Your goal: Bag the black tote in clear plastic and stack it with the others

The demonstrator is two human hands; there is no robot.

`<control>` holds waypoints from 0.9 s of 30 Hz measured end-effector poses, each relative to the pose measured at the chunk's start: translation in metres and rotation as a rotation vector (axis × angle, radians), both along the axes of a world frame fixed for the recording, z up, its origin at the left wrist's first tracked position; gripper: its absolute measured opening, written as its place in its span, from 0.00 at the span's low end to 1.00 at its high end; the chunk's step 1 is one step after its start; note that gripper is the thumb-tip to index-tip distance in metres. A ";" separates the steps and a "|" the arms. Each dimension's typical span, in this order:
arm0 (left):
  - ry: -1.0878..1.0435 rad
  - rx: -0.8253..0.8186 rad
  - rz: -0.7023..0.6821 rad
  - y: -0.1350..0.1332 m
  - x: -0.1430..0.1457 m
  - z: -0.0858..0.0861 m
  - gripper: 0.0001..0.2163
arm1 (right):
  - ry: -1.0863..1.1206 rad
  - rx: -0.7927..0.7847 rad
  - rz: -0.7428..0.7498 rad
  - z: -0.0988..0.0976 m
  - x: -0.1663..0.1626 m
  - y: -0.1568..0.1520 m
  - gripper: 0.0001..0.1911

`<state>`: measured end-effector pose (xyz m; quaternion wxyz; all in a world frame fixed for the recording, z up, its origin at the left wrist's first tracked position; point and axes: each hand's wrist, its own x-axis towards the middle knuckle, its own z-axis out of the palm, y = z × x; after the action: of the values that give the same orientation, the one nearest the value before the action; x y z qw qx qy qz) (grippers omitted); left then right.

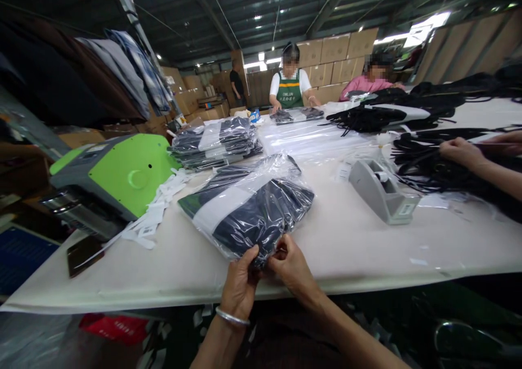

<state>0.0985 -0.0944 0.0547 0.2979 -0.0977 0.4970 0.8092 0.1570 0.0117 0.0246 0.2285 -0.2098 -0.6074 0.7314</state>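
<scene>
Before me on the white table lies a clear plastic bag [253, 205] with a folded dark garment and a white paper band inside. My left hand [241, 282], with a silver bangle at the wrist, grips the bag's near corner, thumb on top. Beside it my right hand [291, 268] pinches the edge of the same corner, fingers curled together. The fingertips hide part of that corner. Just behind lies a stack of similar bagged garments [216, 143].
A green and grey machine [138, 167], paper labels [157, 211], a steel flask [77, 214] and a phone [84, 254] sit left. Right are a tape dispenser [381, 192], dark strapped items [411, 108] and another person's hands [463, 152]. Co-workers [290, 83] stand across the table.
</scene>
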 end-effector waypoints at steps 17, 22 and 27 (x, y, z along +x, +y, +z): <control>0.175 0.074 -0.182 0.019 0.048 -0.011 0.23 | -0.120 -0.375 0.014 0.021 0.036 0.021 0.42; 0.210 0.084 -0.686 -0.003 0.054 -0.021 0.30 | -0.222 -0.250 0.009 0.026 0.071 0.083 0.43; 0.983 -0.368 -0.805 -0.045 0.007 0.006 0.12 | -0.405 0.084 0.102 0.022 0.109 0.151 0.42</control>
<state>0.1058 -0.1390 0.0603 0.2940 0.4270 0.7030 0.4868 0.2661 0.1622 0.0464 0.0729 -0.3120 -0.6805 0.6590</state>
